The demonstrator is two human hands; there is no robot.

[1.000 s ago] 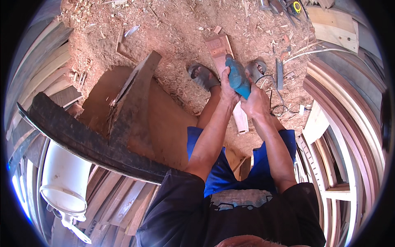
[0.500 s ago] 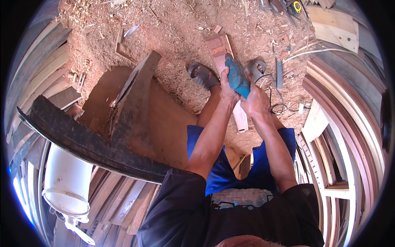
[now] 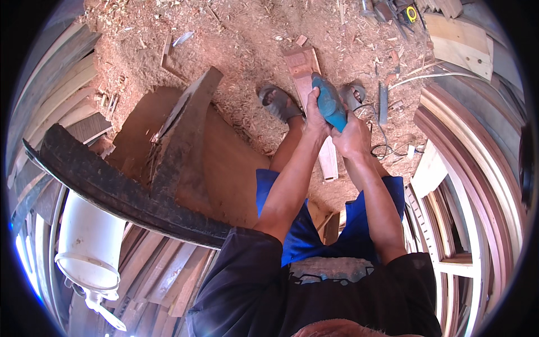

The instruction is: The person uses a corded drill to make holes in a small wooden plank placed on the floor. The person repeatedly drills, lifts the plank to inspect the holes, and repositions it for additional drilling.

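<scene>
Both my hands are closed on a teal corded power tool (image 3: 332, 106), whose exact kind I cannot make out from above. My left hand (image 3: 316, 119) wraps its left side, thumb along the body. My right hand (image 3: 354, 135) grips its rear end, near the black cord (image 3: 384, 132). Beneath the tool lies a reddish wooden board (image 3: 329, 160), running from between my knees to beyond my feet. The tool's dark front end is over the board's middle; whether it touches the wood is hidden. My sandalled feet (image 3: 276, 101) stand on either side of the board.
Shavings cover the ground (image 3: 236, 50). To my left stands a dark, rough-edged wooden piece (image 3: 123, 180), with a white bucket (image 3: 90, 241) behind it. Curved mouldings (image 3: 466, 151) and frames stack up on the right. A yellow tape measure (image 3: 411, 14) lies at the far right.
The tool and both hands have shifted slightly to the right. The whole view has also moved a little; the grip is the same.
</scene>
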